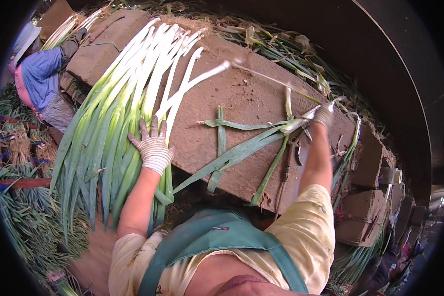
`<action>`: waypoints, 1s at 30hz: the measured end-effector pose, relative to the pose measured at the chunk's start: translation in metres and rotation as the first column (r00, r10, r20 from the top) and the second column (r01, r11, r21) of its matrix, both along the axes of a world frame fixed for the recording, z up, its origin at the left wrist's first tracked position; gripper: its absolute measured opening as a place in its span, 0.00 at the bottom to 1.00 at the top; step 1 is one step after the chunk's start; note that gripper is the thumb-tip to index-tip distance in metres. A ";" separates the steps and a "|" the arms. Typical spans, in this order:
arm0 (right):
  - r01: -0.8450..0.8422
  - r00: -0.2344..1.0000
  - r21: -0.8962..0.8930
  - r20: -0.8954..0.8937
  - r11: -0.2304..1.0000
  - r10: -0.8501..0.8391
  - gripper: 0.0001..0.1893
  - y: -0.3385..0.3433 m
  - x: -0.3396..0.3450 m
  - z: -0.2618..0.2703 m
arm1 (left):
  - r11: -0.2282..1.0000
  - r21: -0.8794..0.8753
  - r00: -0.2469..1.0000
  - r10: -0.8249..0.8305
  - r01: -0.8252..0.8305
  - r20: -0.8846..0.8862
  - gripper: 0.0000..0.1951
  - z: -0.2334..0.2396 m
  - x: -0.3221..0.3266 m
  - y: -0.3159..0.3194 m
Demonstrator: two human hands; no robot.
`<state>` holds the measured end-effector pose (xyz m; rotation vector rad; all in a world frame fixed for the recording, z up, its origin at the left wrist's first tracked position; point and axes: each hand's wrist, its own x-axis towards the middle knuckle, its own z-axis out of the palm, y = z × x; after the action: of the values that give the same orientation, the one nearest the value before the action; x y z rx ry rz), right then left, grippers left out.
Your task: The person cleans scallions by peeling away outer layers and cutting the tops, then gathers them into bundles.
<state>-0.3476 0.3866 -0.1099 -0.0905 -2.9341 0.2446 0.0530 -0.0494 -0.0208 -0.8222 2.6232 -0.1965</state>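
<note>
A large bundle of long green onions point(113, 107) lies across a dirt-covered block, white stems and roots at the far end, green leaves hanging over the near edge. My left hand point(152, 148), in a striped glove, rests on the bundle where white turns to green, fingers spread. One onion stem point(209, 74) crosses the others and points to the right. My right hand point(323, 114), gloved and slightly blurred, is closed around stripped outer leaves point(294, 125) at the block's right side. Other loose leaves point(221, 140) lie on the block between my hands.
Discarded leaves point(281, 51) are heaped along the far edge by a dark curved wall point(373, 48). Another person point(40, 81) bends at the upper left. Tied onion bundles point(33, 199) stand at the left. A thin rod-like tool point(286, 174) lies near my right arm. Brown blocks point(360, 218) sit at the right.
</note>
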 end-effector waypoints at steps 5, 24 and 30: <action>0.287 0.958 0.124 -0.032 0.950 -0.285 0.14 0.118 0.032 0.024 | 0.999 -0.040 0.999 -0.017 0.019 0.036 0.40 -0.006 -0.002 -0.003; -0.096 0.994 -0.357 0.016 0.929 0.108 0.38 0.127 0.160 0.057 | 0.964 -0.092 0.949 0.225 -0.251 -0.222 0.42 -0.014 -0.018 0.003; -0.045 0.976 -0.076 0.209 0.996 0.060 0.41 -0.013 0.257 -0.008 | 0.987 -0.126 0.967 0.070 -0.103 -0.244 0.41 -0.015 -0.015 0.010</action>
<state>-0.0911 0.3738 -0.1183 -0.0516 -3.1419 0.3695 0.0384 -0.0391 -0.0355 -1.0666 2.8139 -0.2724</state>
